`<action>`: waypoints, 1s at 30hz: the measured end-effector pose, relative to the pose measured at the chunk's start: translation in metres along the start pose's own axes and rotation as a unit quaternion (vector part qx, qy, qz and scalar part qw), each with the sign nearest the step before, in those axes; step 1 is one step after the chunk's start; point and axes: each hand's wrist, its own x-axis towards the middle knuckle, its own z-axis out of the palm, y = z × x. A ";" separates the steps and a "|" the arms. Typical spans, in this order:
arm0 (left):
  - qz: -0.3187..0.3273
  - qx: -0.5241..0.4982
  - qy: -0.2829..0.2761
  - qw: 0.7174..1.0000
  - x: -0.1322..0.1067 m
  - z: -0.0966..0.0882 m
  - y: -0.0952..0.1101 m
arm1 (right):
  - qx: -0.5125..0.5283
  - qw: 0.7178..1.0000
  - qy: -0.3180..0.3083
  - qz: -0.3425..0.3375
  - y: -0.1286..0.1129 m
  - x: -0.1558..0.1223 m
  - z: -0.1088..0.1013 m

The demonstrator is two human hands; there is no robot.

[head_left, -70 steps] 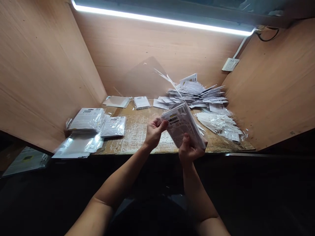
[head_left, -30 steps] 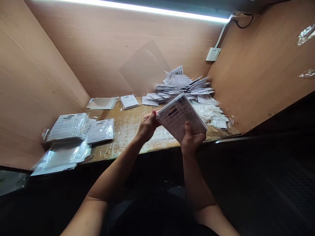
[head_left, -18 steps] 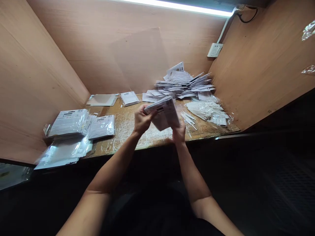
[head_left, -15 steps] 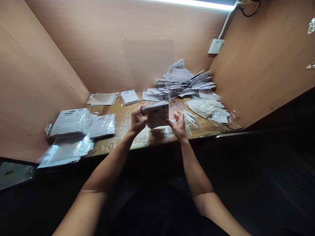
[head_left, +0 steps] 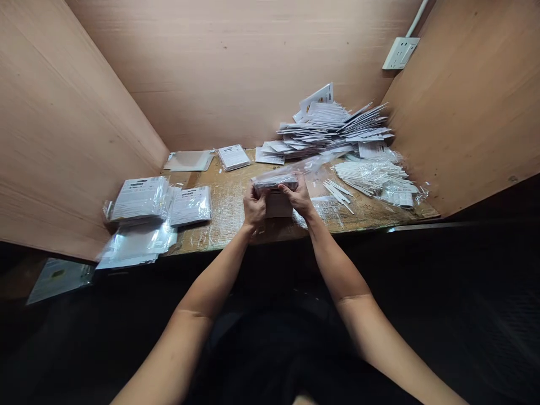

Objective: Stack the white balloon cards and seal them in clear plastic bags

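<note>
Between my two hands is a stack of printed cards in a clear plastic bag (head_left: 278,206), held upright over the middle of the bench. My left hand (head_left: 255,208) is closed on its left edge, thumb at the front. At the right edge my right hand (head_left: 298,196) grips it too, its thumb across the front near the top. Loose clear film stretches from the top of the bag toward the back right. Just right of my right hand lie several loose white sticks (head_left: 337,194).
A large heap of printed cards (head_left: 324,129) leans at the back right, before a bundle of white sticks (head_left: 375,175). Bagged card packs (head_left: 141,197) are stacked at the left, one pack (head_left: 233,157) lies at the back. A wall socket (head_left: 400,53) is upper right.
My right hand, open beside the stack before, now grips its right edge. The stack has tilted and its top shows edge-on. The head view has shifted, so the scene sits further right.
</note>
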 end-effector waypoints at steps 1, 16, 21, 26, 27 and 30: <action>-0.009 0.003 0.003 1.000 -0.003 -0.002 -0.002 | 0.005 1.000 -0.009 0.005 0.000 -0.001 -0.001; -0.025 -0.006 -0.111 0.993 0.012 -0.038 0.013 | -0.028 0.996 -0.065 0.059 -0.013 -0.023 -0.030; -0.039 -0.007 -0.146 0.989 0.010 -0.035 0.013 | -0.021 0.996 -0.076 0.048 -0.013 -0.027 -0.037; 0.024 0.054 -0.140 0.988 0.003 -0.016 0.006 | -0.072 0.997 -0.022 0.005 0.000 -0.030 -0.016; 0.041 0.071 -0.131 0.988 0.002 -0.013 0.004 | -0.066 0.998 -0.020 0.009 0.001 -0.030 -0.011; 0.081 0.100 -0.115 0.985 0.000 -0.006 0.001 | -0.039 0.999 0.001 0.028 0.002 -0.028 -0.001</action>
